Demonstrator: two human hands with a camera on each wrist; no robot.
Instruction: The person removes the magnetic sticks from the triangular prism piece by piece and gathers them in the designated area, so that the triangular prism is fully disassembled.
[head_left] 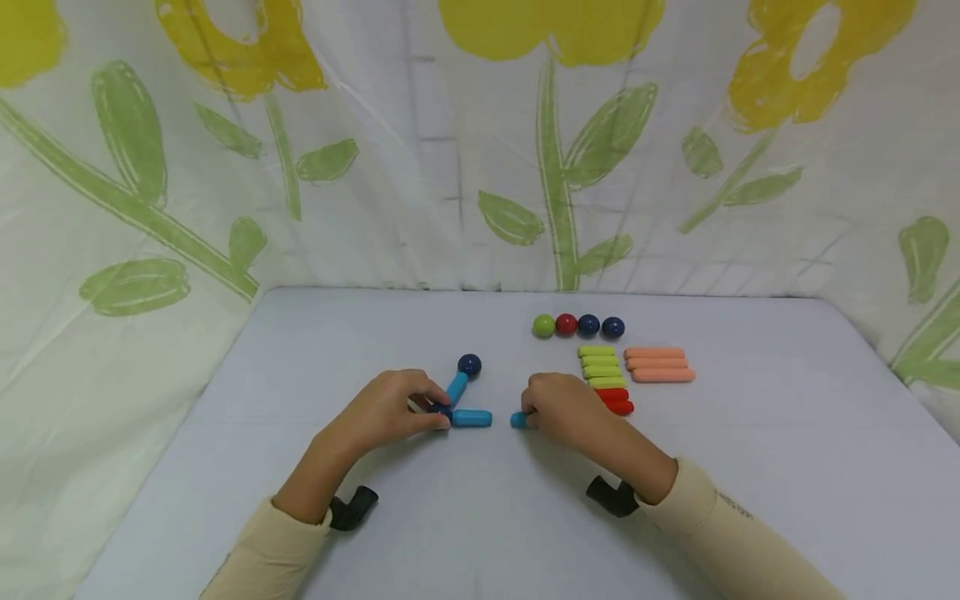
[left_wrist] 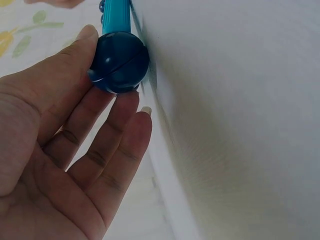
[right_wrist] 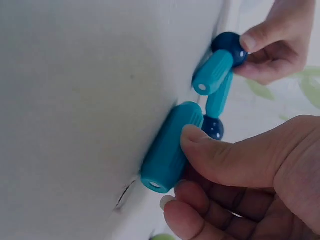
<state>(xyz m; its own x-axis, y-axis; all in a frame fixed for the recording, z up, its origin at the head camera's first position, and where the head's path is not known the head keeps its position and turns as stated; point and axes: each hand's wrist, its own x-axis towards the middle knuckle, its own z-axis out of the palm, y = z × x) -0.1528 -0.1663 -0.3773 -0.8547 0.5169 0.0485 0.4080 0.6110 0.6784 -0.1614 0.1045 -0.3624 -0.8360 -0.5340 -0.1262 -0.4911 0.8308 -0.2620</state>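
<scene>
In the left wrist view, my left hand (head_left: 390,407) pinches a dark blue ball (left_wrist: 121,60) between thumb and fingers. Two blue magnetic rods fan out from that ball: one rod (head_left: 472,418) points right, the other rod (head_left: 457,388) runs away to a second dark blue ball (head_left: 469,364). My right hand (head_left: 567,410) holds a separate blue rod (right_wrist: 170,147) by thumb and fingers, close over the table. A small gap parts this rod from the end of the right-pointing one. White dots show on the rods' end faces.
Behind my right hand lie several lime green rods (head_left: 599,361), two red rods (head_left: 618,402) and three peach rods (head_left: 660,364). Farther back, a green ball (head_left: 543,326), a red ball (head_left: 566,324) and two dark blue balls (head_left: 601,326) form a row. A flowered curtain (head_left: 480,167) borders the white table (head_left: 337,325).
</scene>
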